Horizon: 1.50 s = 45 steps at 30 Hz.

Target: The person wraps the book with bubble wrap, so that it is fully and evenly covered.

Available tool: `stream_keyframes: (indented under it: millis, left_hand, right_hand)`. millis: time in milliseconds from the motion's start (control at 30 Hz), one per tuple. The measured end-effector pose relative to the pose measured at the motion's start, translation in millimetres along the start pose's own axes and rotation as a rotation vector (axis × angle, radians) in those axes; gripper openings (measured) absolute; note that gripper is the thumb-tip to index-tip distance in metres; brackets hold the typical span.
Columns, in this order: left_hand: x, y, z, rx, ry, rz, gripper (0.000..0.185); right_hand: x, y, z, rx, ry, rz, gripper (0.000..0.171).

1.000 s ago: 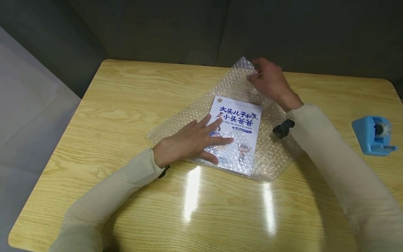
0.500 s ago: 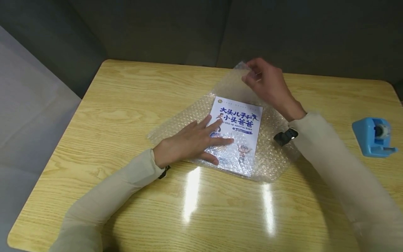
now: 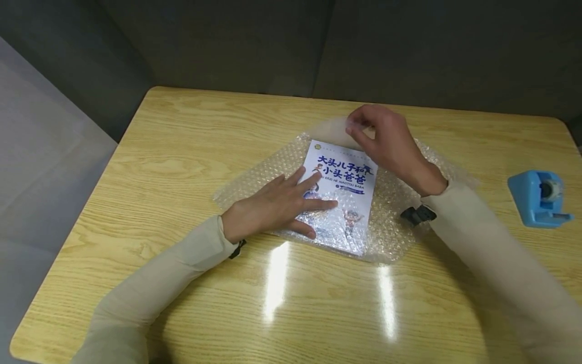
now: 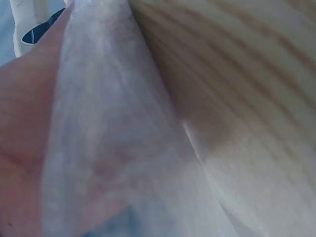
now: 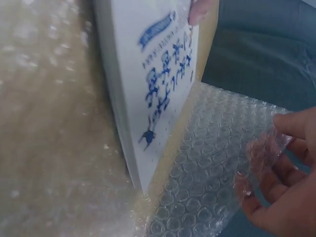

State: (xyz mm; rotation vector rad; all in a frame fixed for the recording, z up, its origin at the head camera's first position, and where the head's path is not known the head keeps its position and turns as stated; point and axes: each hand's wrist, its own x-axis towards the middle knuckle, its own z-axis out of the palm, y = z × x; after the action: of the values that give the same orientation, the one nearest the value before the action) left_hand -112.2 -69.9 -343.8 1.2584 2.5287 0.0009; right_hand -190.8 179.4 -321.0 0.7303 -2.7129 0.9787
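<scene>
A white book [image 3: 342, 188] with blue characters on its cover lies on a clear sheet of bubble wrap [image 3: 254, 177] on the wooden table [image 3: 173, 131]. My left hand [image 3: 277, 202] lies flat with spread fingers on the book's near left part, pressing a folded flap of wrap onto it. My right hand [image 3: 386, 141] pinches the far corner of the wrap [image 5: 266, 148] and holds it lifted over the book's far edge. The right wrist view shows the book [image 5: 148, 84] side-on with the pinched corner beside it. In the left wrist view only blurred wrap [image 4: 113, 138] and table show.
A blue tape dispenser [image 3: 541, 197] stands at the right of the table. A dark upholstered wall runs behind the table's far edge. Bright light reflections lie on the near tabletop.
My right hand has lifted the wrap's far corner off the table and drawn it toward me, over the book's far edge. The left hand has stayed still on the book.
</scene>
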Motion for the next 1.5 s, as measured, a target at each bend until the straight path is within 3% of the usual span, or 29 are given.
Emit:
stream_keyframes:
  millis: [467, 967, 1300, 1500]
  left_hand:
    - [-0.1, 0.3, 0.0, -0.009, -0.019, -0.017, 0.075]
    - [0.0, 2.7, 0.3, 0.011, -0.016, -0.018, 0.075]
    - [-1.2, 4.0, -0.6, -0.015, -0.032, -0.031, 0.074]
    - [0.8, 4.9, -1.4, -0.026, -0.044, -0.028, 0.074]
  right_hand:
    - [-29, -3, 5, -0.017, -0.138, -0.08, 0.011]
    - [-40, 13, 10, 0.011, -0.332, -0.156, 0.013]
    - [-43, 12, 21, 0.006, -0.322, -0.227, 0.007]
    - [-47, 10, 22, -0.003, -0.31, -0.222, 0.007]
